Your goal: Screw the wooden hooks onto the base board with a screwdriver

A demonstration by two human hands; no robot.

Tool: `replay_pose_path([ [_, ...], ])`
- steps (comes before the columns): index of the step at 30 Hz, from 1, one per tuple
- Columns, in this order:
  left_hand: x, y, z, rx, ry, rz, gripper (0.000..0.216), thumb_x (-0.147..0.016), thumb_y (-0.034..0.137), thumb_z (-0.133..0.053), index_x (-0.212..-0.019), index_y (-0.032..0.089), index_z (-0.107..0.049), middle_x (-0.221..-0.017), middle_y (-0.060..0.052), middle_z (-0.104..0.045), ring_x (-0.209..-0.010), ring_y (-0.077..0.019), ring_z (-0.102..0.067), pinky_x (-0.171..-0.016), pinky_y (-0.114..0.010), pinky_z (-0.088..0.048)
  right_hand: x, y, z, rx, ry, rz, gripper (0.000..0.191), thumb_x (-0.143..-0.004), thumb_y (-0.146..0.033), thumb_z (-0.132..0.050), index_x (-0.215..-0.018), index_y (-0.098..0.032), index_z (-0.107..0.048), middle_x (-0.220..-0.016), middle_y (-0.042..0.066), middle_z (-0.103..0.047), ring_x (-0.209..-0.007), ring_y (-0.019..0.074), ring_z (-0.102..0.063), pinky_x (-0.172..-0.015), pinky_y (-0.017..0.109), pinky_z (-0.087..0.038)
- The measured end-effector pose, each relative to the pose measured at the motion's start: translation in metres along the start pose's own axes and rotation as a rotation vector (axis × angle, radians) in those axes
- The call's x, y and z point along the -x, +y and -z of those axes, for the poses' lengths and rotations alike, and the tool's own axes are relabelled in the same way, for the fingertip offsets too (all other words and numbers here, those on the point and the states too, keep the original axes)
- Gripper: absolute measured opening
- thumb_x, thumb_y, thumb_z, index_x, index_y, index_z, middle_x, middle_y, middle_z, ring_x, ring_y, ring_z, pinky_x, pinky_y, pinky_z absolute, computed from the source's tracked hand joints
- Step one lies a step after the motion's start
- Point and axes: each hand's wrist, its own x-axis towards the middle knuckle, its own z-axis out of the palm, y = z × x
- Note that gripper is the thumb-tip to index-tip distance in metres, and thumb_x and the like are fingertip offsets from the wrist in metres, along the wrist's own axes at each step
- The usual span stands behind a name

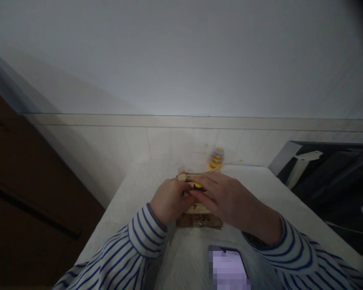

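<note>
My left hand [171,198] and my right hand [226,197] meet over a small open cardboard box [199,220] on the white-covered table. Between my fingers shows a small black-and-yellow object [199,186], perhaps a screwdriver handle; its full shape is hidden. My right fingers are closed round it. The thumb and forefinger of my left hand are pinched together close to its left end, and what they grip is too small to make out. A pale wooden piece [199,208] with dark marks lies in the box, partly covered by my hands.
Behind the box, near the wall, stands a clear container with yellow parts [216,158]. A phone [230,268] with a lit, blurred screen lies at the front. Dark equipment with a white cable [351,229] is beyond the table's right edge. A brown wooden panel [27,201] rises at the left.
</note>
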Motion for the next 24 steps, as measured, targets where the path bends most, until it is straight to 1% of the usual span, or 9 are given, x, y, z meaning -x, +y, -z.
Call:
replay_pose_path([
  [4, 0.0019, -0.0006, 0.0011, 0.039, -0.009, -0.001, 0.019, -0.076, 0.028, -0.054, -0.069, 0.016, -0.068, -0.063, -0.003, -0.063, -0.060, -0.0137, -0.055, -0.056, -0.022, -0.040, 0.0015, 0.0007, 0.0031, -0.072, -0.001, 0.031, 0.036, -0.084, -0.020, -0.044, -0.120, -0.018, -0.042, -0.111, 0.008, -0.055, -0.102, 0.0194, -0.050, -0.087, 0.038, -0.041],
  [6, 0.0021, -0.0009, 0.0010, 0.050, -0.008, 0.000, 0.021, -0.077, 0.031, -0.054, -0.068, 0.016, -0.067, -0.064, -0.003, -0.063, -0.060, -0.0138, -0.055, -0.056, -0.022, -0.040, 0.0015, 0.0009, 0.0045, -0.090, -0.009, 0.044, 0.035, -0.084, -0.017, -0.043, -0.119, -0.019, -0.043, -0.113, 0.006, -0.055, -0.102, 0.0182, -0.049, -0.089, 0.037, -0.040],
  [10, 0.0018, -0.0022, -0.0004, 0.058, -0.013, 0.004, 0.021, -0.077, 0.032, -0.055, -0.069, 0.016, -0.067, -0.065, -0.003, -0.063, -0.062, -0.0141, -0.055, -0.058, -0.022, -0.040, 0.0002, 0.0008, 0.0058, -0.107, -0.021, 0.056, 0.027, -0.085, -0.017, -0.041, -0.110, -0.018, -0.051, -0.103, 0.005, -0.059, -0.094, 0.0173, -0.053, -0.083, 0.035, -0.042],
  [18, 0.0013, -0.0073, -0.0021, 0.118, -0.064, -0.068, 0.020, -0.080, 0.029, -0.051, -0.074, 0.016, -0.066, -0.065, -0.001, -0.062, -0.061, -0.0119, -0.053, -0.057, -0.020, -0.038, 0.0006, 0.0017, 0.0037, -0.043, -0.008, 0.032, 0.026, -0.087, -0.020, -0.039, -0.110, -0.016, -0.051, -0.094, 0.008, -0.059, -0.090, 0.0187, -0.053, -0.077, 0.036, -0.045],
  [24, -0.0004, -0.0051, -0.0007, 0.227, -0.098, -0.130, 0.017, -0.082, 0.020, -0.049, -0.078, 0.016, -0.065, -0.069, 0.000, -0.063, -0.064, -0.0112, -0.054, -0.059, -0.019, -0.038, 0.0004, 0.0000, 0.0020, 0.030, -0.015, -0.021, 0.023, -0.087, -0.024, -0.040, -0.102, -0.013, -0.053, -0.087, 0.009, -0.057, -0.084, 0.0201, -0.053, -0.074, 0.037, -0.045],
])
